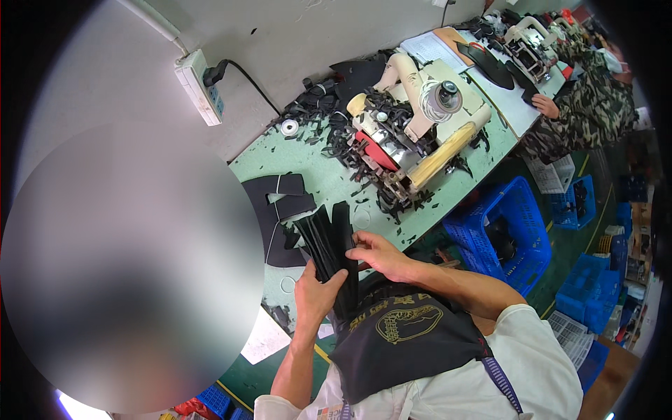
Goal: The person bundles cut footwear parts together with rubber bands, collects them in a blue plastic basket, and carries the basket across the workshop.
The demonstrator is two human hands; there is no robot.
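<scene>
Strips (318, 241), black and narrow, make a bundle in front of my apron (413, 332), held up at the near edge of the green counter (327, 185). My left hand (316, 292) grasps this bundle from the lower end, with the thumb laid across it and the other fingers mostly hidden. My right hand (383, 256) is at the right side of the bundle; its fingertips touch the edge there, but whether they pinch firmly, I cannot tell.

I judge the strips to be light and soft enough to bend, while many together should be rather stiff. They shine a little, so single pieces may slide on each other. They do not look fragile. The good hold is around the bundle, thumb pressing the layers; one strip is better taken by its edge.

Beyond my left hand, dark panels (292, 185) lie tied on the counter. Farther, a sewing machine (465, 101) stands among black scraps (341, 143), and a blue crate (530, 217) is beside the counter, on my right.
</scene>
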